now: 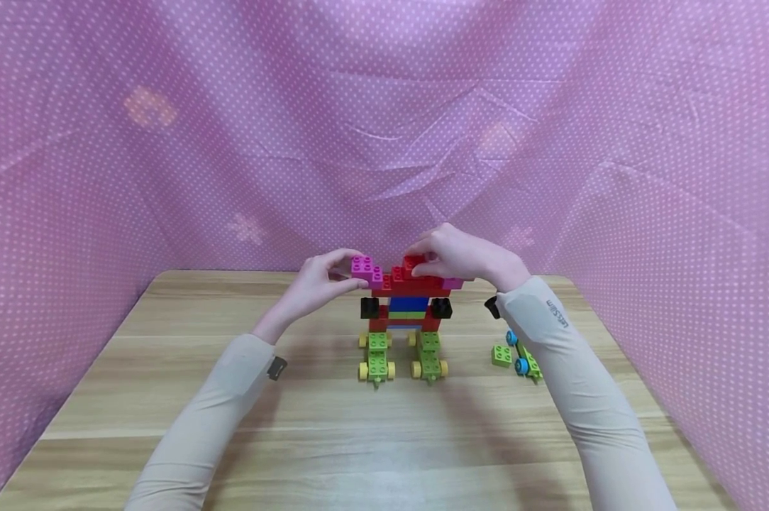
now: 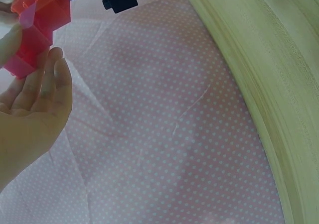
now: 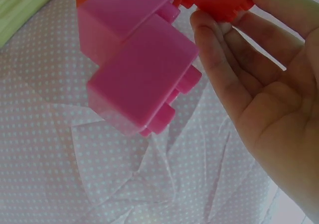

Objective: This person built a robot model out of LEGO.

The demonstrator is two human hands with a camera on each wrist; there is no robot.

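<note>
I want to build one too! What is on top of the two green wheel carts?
Red legs stand on the green carts, with blue and black bricks above. Both hands cover part of the red and pink top.

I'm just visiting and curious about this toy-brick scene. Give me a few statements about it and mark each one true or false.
1. The right hand grips a red brick at the top of the brick model. True.
2. The left hand lies flat on the table, away from the model. False: it holds the pink bricks at the model's upper left.
3. The model stands on green wheeled bases with yellow wheels. True.
4. Nothing lies on the table besides the model. False: a small green brick and a green piece with blue wheels lie to its right.
5. The cloth around the table is plain blue. False: it is pink with white dots.
</note>
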